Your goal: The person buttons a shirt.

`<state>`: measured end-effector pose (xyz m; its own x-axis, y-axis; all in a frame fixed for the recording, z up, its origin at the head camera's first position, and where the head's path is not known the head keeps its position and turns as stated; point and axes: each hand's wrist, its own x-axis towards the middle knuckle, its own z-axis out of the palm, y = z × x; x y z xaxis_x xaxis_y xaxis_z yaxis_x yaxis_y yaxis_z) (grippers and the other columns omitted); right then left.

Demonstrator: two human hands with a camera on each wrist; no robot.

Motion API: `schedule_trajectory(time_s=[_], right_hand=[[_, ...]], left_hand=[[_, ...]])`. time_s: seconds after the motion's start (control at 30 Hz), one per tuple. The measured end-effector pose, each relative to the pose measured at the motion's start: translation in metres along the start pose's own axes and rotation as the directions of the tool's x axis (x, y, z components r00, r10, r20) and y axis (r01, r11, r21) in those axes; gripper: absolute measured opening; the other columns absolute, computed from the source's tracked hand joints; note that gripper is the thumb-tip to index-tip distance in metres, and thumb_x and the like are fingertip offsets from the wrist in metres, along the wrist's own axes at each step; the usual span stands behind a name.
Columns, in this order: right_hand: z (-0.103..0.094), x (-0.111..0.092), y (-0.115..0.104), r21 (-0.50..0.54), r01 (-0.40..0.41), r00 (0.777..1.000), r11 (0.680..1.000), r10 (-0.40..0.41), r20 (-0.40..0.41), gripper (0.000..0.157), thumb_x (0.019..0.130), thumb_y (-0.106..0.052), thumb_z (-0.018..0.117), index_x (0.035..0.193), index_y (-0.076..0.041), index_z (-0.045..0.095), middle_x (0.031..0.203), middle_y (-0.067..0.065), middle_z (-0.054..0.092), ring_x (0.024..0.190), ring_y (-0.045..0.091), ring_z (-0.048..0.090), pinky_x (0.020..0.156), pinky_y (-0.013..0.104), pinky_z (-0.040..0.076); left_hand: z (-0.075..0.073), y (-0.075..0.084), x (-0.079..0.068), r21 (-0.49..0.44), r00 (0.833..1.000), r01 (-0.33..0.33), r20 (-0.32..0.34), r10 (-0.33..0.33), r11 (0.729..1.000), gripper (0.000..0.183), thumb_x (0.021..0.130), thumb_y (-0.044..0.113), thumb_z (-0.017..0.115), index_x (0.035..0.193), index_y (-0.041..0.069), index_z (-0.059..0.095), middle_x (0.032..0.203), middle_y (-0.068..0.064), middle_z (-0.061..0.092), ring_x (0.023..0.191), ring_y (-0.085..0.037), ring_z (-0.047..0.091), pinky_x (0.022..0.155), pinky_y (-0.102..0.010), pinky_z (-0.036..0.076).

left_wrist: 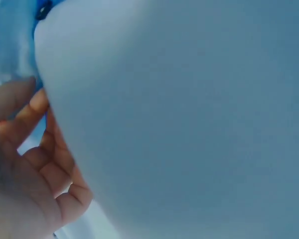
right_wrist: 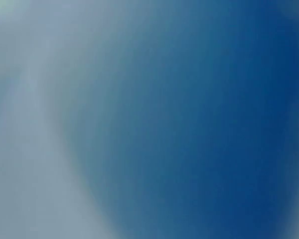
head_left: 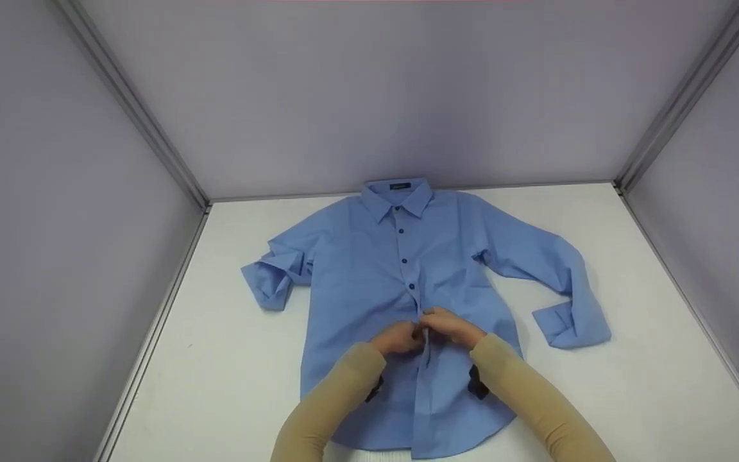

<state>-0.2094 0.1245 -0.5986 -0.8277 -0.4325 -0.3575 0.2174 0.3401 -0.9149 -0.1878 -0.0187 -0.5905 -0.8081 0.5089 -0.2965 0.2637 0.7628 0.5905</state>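
A light blue long-sleeved shirt lies face up on the white table, collar at the far side, its upper dark buttons fastened. Both hands meet at the front placket, just below the lowest fastened button. My left hand pinches the left edge of the placket. My right hand pinches the right edge, touching the left hand. Curled fingers against blue cloth fill the left wrist view. The right wrist view shows only blurred blue cloth.
The shirt's left sleeve is folded back at the cuff; the right sleeve bends down toward the near side. Grey partition walls close in the table on the left, back and right.
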Motion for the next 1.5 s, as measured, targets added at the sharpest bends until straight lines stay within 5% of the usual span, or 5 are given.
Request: schedule_trajectory(time_s=[0.2,0.57,0.73,1.0,1.5], right_hand=[[-0.004,-0.006,-0.007,0.182,-0.01,1.0,0.983,0.004,0.03,0.025,0.076,0.0,0.046,0.057,-0.011,0.035,0.056,-0.002,0.034,0.054,0.014,0.034,0.058,0.03,0.033],[0.002,-0.003,0.002,0.072,-0.013,0.999,0.997,0.016,-0.05,0.029,0.073,-0.005,0.048,0.054,-0.015,0.027,0.049,-0.005,0.026,0.044,0.009,0.024,0.046,0.026,0.024],[0.007,-0.005,0.003,-0.029,0.046,0.996,0.998,-0.049,-0.079,0.028,0.078,-0.007,0.047,0.055,-0.014,0.032,0.05,-0.005,0.03,0.044,0.008,0.027,0.045,0.024,0.025],[0.023,-0.004,-0.002,-0.219,0.144,0.977,0.965,-0.174,-0.126,0.025,0.083,-0.005,0.046,0.063,-0.011,0.032,0.056,-0.001,0.032,0.048,0.012,0.031,0.047,0.025,0.029],[0.024,0.0,0.001,-0.237,0.121,0.988,0.964,-0.14,-0.062,0.018,0.086,-0.003,0.042,0.07,-0.008,0.034,0.064,0.002,0.032,0.056,0.015,0.031,0.055,0.027,0.028]], left_hand=[[0.005,0.007,0.001,0.098,0.994,0.035,-0.107,-0.024,0.995,0.024,0.088,0.014,0.049,0.107,0.0,0.051,0.094,-0.014,0.058,0.084,-0.022,0.055,0.072,-0.031,0.043],[0.116,-0.14,0.136,0.231,0.941,0.075,-0.34,0.009,0.97,0.004,0.079,0.01,0.056,0.081,0.007,0.054,0.074,-0.006,0.057,0.063,-0.017,0.052,0.054,-0.033,0.042],[0.085,-0.125,0.106,-0.082,0.948,-0.018,-0.318,-0.009,0.996,0.022,0.081,0.013,0.05,0.061,0.012,0.04,0.057,-0.001,0.04,0.049,-0.016,0.037,0.046,-0.03,0.034],[-0.005,-0.024,0.003,-0.526,0.97,0.091,-0.147,-0.196,0.846,0.035,0.074,-0.001,0.053,0.051,0.012,0.03,0.045,0.005,0.023,0.04,-0.009,0.021,0.041,-0.024,0.022],[-0.003,-0.029,-0.003,-0.675,0.971,0.139,-0.052,-0.234,0.725,0.037,0.079,0.0,0.053,0.051,0.012,0.033,0.047,0.003,0.027,0.042,-0.01,0.021,0.044,-0.025,0.023]])
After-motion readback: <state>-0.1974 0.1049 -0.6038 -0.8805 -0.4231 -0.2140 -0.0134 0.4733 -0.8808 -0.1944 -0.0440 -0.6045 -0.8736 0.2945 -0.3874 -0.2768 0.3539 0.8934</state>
